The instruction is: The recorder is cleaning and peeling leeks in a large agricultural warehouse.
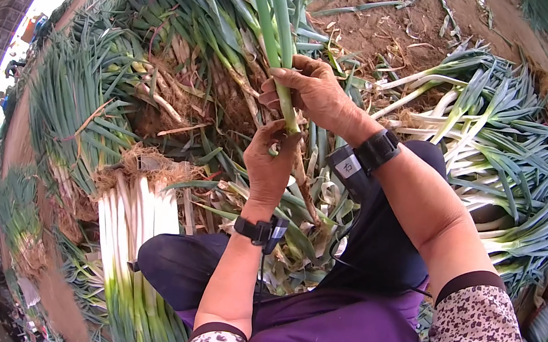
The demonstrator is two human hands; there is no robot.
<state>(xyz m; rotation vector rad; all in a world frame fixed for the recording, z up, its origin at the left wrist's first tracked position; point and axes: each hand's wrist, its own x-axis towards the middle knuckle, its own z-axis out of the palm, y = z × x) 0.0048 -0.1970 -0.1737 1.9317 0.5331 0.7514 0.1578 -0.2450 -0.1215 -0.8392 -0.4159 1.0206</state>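
Observation:
A long green onion [279, 36] slants through both my hands, its leaves pointing away from me and its brownish lower end toward my lap. My right hand [319, 95] grips it around the green part, thumb and fingers closed. Just below, my left hand [269, 163] pinches the stalk where a pale, peeled-back bit of leaf shows. Some of the left fingers are hidden behind the stalk. Under my hands lies a heap of stripped leaves [297, 247]. Beyond them is a pile of untrimmed green onions [200, 6] with soil on their roots.
At my left knee lies a bundle of clean white-stalked green onions [134, 227], roots away from me. More cleaned ones [490, 135] spread on the right. Another leafy pile [78, 87] stands at left. Bare brown soil [357, 22] shows at the far side, scattered with leaf scraps.

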